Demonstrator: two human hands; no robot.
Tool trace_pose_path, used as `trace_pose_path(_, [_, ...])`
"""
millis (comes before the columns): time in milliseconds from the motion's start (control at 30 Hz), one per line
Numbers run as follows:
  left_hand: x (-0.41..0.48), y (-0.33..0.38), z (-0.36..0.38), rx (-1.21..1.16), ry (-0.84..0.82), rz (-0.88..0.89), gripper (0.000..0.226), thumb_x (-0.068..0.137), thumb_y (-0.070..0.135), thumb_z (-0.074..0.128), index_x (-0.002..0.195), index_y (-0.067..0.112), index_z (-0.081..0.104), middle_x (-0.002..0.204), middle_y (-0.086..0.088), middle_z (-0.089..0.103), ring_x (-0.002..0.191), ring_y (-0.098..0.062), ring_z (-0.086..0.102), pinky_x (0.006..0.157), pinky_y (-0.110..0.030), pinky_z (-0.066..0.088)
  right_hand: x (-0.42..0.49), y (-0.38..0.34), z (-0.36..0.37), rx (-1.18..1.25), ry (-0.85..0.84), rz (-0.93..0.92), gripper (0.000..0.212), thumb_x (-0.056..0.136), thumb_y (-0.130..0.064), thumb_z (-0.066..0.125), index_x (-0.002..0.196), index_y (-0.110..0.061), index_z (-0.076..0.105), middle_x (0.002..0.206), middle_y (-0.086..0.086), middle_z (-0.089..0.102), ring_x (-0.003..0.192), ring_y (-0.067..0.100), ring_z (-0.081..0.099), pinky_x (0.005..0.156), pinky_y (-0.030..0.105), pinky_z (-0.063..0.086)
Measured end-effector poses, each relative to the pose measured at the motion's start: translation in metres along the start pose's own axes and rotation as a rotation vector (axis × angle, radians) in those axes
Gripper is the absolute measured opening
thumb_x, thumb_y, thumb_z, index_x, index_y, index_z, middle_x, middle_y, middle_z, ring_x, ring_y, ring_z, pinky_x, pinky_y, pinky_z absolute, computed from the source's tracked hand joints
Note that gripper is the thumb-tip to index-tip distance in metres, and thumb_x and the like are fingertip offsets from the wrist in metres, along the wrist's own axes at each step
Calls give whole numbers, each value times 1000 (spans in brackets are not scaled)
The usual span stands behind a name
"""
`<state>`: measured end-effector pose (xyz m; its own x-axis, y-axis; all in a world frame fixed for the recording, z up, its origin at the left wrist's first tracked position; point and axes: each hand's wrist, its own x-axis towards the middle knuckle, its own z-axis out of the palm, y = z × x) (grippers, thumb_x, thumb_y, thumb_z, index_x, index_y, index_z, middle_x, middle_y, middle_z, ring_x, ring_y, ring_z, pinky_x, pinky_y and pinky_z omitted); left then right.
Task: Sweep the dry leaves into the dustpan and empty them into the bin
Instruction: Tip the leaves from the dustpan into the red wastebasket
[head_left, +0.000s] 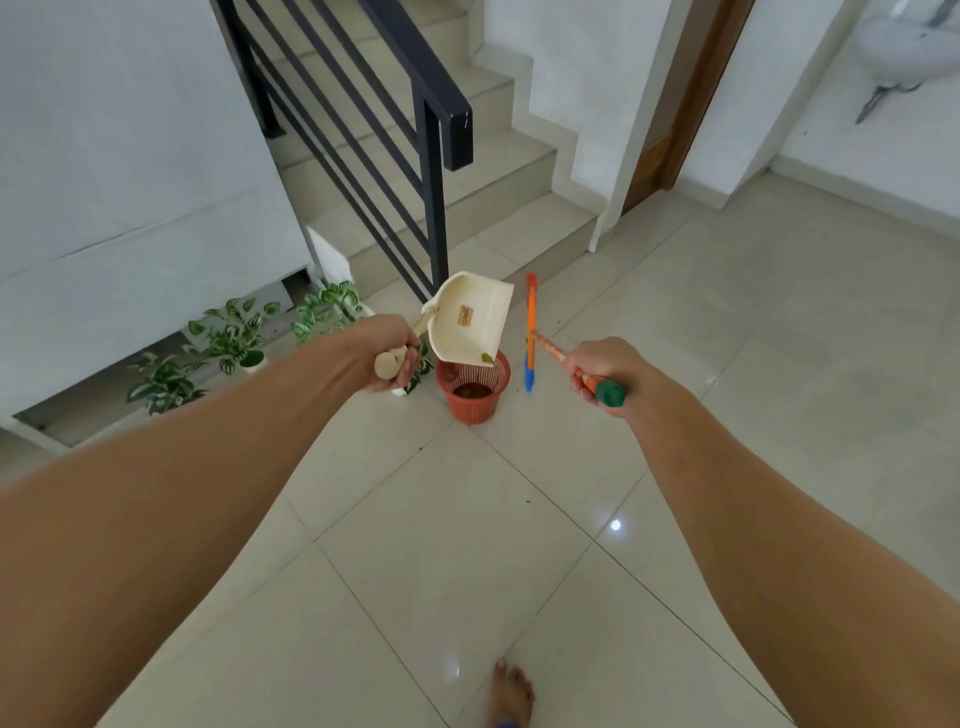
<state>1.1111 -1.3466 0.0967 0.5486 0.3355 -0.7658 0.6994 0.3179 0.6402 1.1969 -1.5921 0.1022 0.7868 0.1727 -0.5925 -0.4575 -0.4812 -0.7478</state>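
My left hand (390, 358) grips the handle of a cream dustpan (470, 322), which is tilted with its front lip down over the rim of a red mesh bin (470, 402). A brown leaf (487, 357) clings to the pan's lip, and dry leaves lie at the bottom of the bin. My right hand (605, 374) holds the orange, green-capped handle of a broom; its orange and blue head (530, 332) stands on the floor just right of the bin.
Potted green plants (234, 338) stand left of the bin under the staircase wall. A black stair railing (426, 156) and tiled steps rise behind it. A wooden door frame (670, 130) is at the back right. My bare foot (511, 693) stands on the glossy tiled floor.
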Motion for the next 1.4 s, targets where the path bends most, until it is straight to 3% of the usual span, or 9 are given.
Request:
trace_pose_path(167, [17, -4, 18, 196, 97, 82, 11, 100, 4, 41, 110, 6, 45, 65, -2, 47, 48, -8, 42, 37, -15, 36, 23, -8, -6, 14, -92, 1, 16, 89, 8, 43, 80, -2, 52, 74, -11, 50, 51, 11, 44, 37, 18, 36])
trace_pose_path(367, [19, -11, 38, 333, 164, 139, 13, 99, 2, 40, 109, -2, 48, 71, -8, 49, 52, -12, 41, 39, -17, 34, 36, -13, -8, 63, -76, 31, 15, 88, 4, 46, 86, -2, 59, 73, 10, 53, 53, 11, 48, 35, 16, 39])
trace_pose_path(500, [17, -17, 43, 394, 182, 168, 16, 99, 5, 45, 113, -3, 46, 87, -13, 53, 58, -14, 47, 40, -22, 37, 39, -9, -2, 84, -53, 21, 14, 90, 1, 49, 83, -6, 59, 75, 9, 55, 53, 10, 51, 34, 15, 40])
trace_pose_path(700, [7, -20, 21, 308, 124, 152, 13, 99, 3, 43, 109, 0, 49, 71, -7, 50, 52, -11, 42, 37, -17, 36, 19, -3, 5, 96, -48, 4, 14, 88, 3, 48, 94, 0, 60, 73, 11, 55, 51, 11, 49, 39, 19, 41])
trace_pose_path(767, [-3, -22, 3, 257, 98, 132, 7, 99, 4, 43, 101, 3, 50, 65, -4, 48, 47, -10, 42, 43, -20, 35, 3, -4, 14, 143, -36, 3, 16, 88, 4, 48, 96, 1, 61, 77, 12, 55, 52, 10, 50, 35, 16, 40])
trace_pose_path(1067, [-78, -102, -132, 15, 35, 52, 10, 102, 11, 43, 95, 6, 48, 50, 1, 49, 31, -3, 43, 31, -12, 36, -114, 11, 123, 62, -55, -94, 26, 81, 14, 43, 63, -3, 50, 65, 15, 49, 53, 18, 48, 48, 24, 35])
trace_pose_path(1200, [-118, -154, -214, -52, 45, 26, 9, 103, 11, 43, 98, 4, 47, 61, -1, 49, 31, -4, 44, 32, -12, 35, -174, 26, 190, 42, -91, -42, 27, 86, 11, 39, 73, -8, 52, 64, 11, 50, 37, 10, 46, 32, 12, 34])
trace_pose_path(1333, [-144, -213, -289, -138, 81, -48, 8, 101, 10, 44, 100, 3, 47, 63, -4, 51, 31, -5, 46, 31, -13, 36, -207, 45, 269, 5, -142, 18, 26, 85, 8, 40, 100, -7, 54, 80, 14, 55, 38, 9, 47, 31, 14, 35])
trace_pose_path(1400, [-150, -243, -323, -196, 108, -91, 9, 101, 9, 44, 104, 2, 48, 64, -6, 52, 31, -5, 46, 30, -14, 36, -217, 56, 312, -33, -193, 39, 24, 84, 8, 39, 98, -7, 53, 85, 16, 57, 38, 9, 47, 31, 14, 34])
